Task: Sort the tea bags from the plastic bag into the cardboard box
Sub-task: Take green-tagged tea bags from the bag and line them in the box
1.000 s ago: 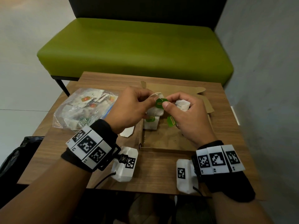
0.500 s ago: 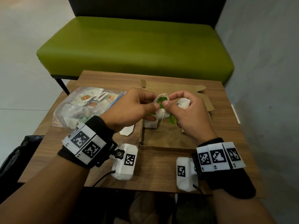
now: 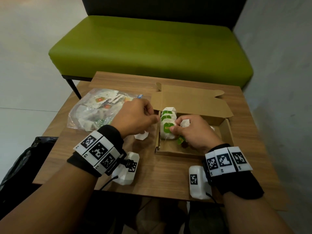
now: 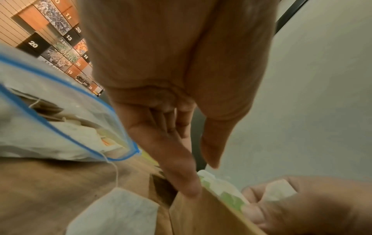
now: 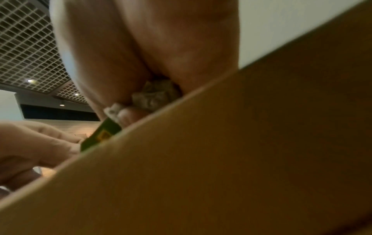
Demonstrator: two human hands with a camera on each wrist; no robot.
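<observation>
The cardboard box lies open on the tabletop, its lid flap folded back toward the green bench. Along its left wall stands a row of 3 tea bags, upright and packed face to face, each with a green tag. The right hand is inside the box, just right of that row; its grip pinches the green tag of the nearest bag while its curled fingers hold another white tea bag. That held bag belongs directly left of the grip, flat face against the row, so the right hand is plainly the nearer one. The left hand hovers over the box's left wall, fingers relaxed and holding nothing, one fingertip seemingly touching the wall's edge in the blurred left wrist view. The plastic bag, blue-sealed and full of more tea bags, lies to its left; a loose tea bag rests between bag and box. The tags' yellow print is too small to read.
</observation>
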